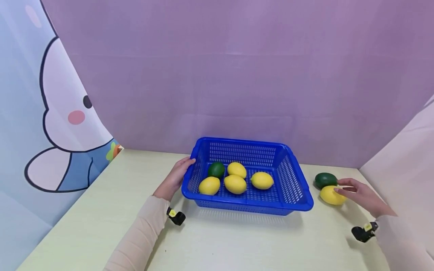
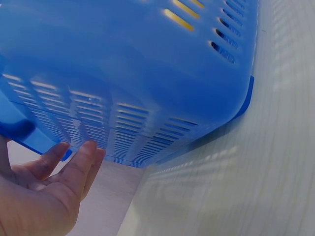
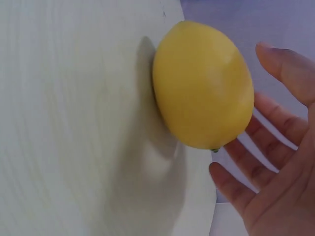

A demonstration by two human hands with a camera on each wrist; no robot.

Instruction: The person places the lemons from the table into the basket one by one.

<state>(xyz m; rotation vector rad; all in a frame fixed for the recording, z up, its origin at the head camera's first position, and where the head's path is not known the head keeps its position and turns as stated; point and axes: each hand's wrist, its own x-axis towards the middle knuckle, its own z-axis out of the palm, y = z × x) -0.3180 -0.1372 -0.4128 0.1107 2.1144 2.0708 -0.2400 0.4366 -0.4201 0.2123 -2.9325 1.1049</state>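
A blue plastic basket [image 1: 245, 205] with slotted walls stands on the table. Inside it lie several yellow lemons [image 1: 235, 184] and one dark green oval fruit [image 1: 216, 170]. My left hand [image 1: 178, 175] holds the basket's left rim; from the left wrist view, its fingers [image 2: 84, 160] rest against the outer slotted wall under that rim. Over on the right, another lemon [image 1: 333, 195] sits on the table just in front of a second green fruit [image 1: 325, 180]. My right hand [image 1: 361, 194] is beside this lemon [image 3: 202, 86], fingers spread and nothing in its grasp.
The pale wooden table [image 1: 217, 244] reaches back to a purple cloth backdrop [image 1: 237, 75]. A cartoon-print cloth [image 1: 68, 131] hangs on the left, and a pale cloth [image 1: 407, 162] closes off the right side.
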